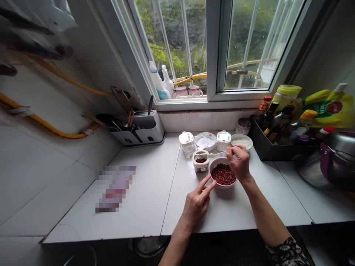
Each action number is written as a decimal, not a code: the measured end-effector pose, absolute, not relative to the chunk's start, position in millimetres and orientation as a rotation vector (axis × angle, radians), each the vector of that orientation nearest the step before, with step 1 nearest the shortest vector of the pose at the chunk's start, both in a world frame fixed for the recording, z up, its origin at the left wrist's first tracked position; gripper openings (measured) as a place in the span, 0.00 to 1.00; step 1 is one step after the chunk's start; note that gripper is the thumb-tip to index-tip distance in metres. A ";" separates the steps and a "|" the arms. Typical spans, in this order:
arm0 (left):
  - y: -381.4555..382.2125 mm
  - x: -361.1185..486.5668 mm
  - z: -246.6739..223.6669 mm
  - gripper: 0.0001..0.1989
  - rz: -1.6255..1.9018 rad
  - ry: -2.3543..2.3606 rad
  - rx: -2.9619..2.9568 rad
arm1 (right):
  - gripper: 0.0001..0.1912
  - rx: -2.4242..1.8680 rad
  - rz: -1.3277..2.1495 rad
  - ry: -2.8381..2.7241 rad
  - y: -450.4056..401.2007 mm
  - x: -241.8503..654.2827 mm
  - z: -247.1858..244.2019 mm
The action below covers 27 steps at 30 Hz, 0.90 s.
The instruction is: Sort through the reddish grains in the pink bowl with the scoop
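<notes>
My right hand (239,162) is closed on the handle of a small pale spoon (217,153), above the right side of a bowl (224,186). The spoon reaches left to a small open jar (200,166), which holds some dark red peppercorn-like grains. More of these red grains (223,174) fill the bowl. My left hand (197,201) has its fingers stretched out, with the fingertips at the bowl's near left rim. Behind stand two lidded jars (186,143), a bowl with white contents (206,141) and another white-filled bowl (241,141).
A utensil holder (137,129) stands at the back left under the window. To the right, a black box (277,147) holds several bottles, with a metal pot (330,162) beside it. A blurred-out flat item (116,190) lies on the white counter (144,214).
</notes>
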State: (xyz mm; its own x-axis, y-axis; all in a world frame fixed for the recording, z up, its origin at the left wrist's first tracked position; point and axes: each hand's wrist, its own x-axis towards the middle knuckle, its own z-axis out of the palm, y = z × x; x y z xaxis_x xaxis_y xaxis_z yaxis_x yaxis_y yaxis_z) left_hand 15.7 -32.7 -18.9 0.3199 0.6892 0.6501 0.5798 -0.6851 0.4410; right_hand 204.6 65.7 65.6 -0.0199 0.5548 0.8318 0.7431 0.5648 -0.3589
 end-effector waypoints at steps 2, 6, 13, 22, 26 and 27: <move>-32.5 15.1 -19.2 0.30 1.301 1.169 2.443 | 0.22 -1.174 -0.069 -1.716 69.2 218.3 62.5; -32.3 14.1 -19.3 0.30 1.298 1.157 2.445 | 0.22 -1.254 0.079 -1.885 72.8 233.4 56.7; -32.5 14.0 -19.4 0.30 1.285 1.168 2.446 | 0.21 -1.300 0.064 -2.058 67.6 220.1 52.8; -32.2 14.1 -18.8 0.30 1.290 1.177 2.461 | 0.22 -1.370 0.276 -2.001 68.6 217.8 49.7; -32.4 14.1 -17.7 0.30 1.276 1.183 2.466 | 0.22 -1.389 0.320 -1.936 68.9 221.9 52.2; -32.4 14.1 -17.8 0.30 1.271 1.182 2.467 | 0.22 -1.386 0.320 -1.925 68.9 222.6 52.9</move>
